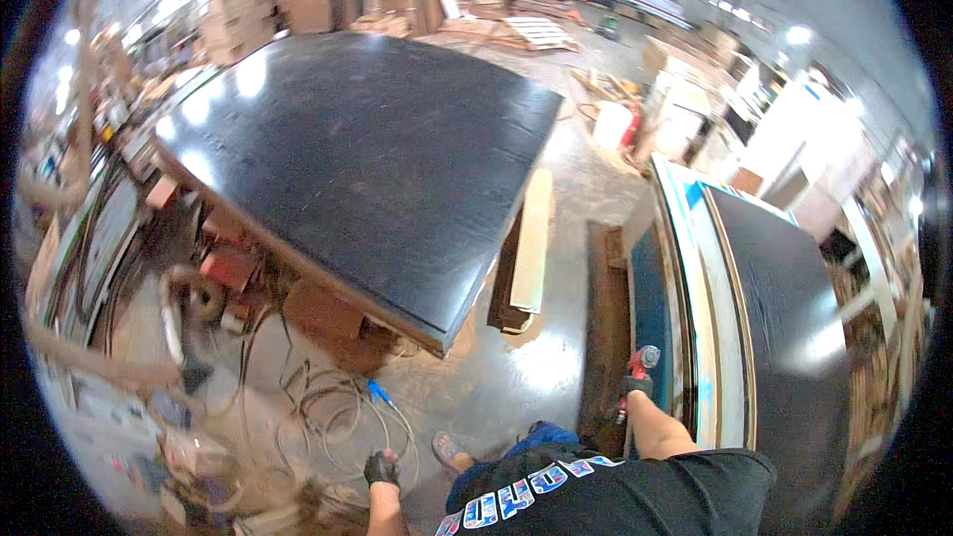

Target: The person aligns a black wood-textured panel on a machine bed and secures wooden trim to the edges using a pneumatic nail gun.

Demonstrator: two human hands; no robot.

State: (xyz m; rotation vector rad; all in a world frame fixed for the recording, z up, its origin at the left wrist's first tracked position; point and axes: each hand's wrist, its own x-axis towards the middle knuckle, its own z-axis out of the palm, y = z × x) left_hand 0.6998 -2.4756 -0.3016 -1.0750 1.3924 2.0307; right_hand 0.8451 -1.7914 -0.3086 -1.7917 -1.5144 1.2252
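Observation:
My right hand (638, 386), in a dark glove, is wrapped round the grip of a red cordless drill (643, 361). The drill is held up beside the left edge of a stack of upright panels (707, 337). My left hand (381, 469), in a dark fingerless glove, hangs low by my side with its fingers curled and nothing visible in it. Nearest to that hand is a coiled hose (342, 417) with a blue connector (377, 391) on the floor. A large black-topped slab (367, 159) lies raised off the floor ahead of me, to the left.
A pale board (533, 243) lies along the slab's right side. Hoses and cords trail over the floor at left, near a red box-shaped object (228, 266). A black panel (784, 308) leans at right. Farther back are a white bucket (612, 125), a pallet (539, 33) and wood stacks.

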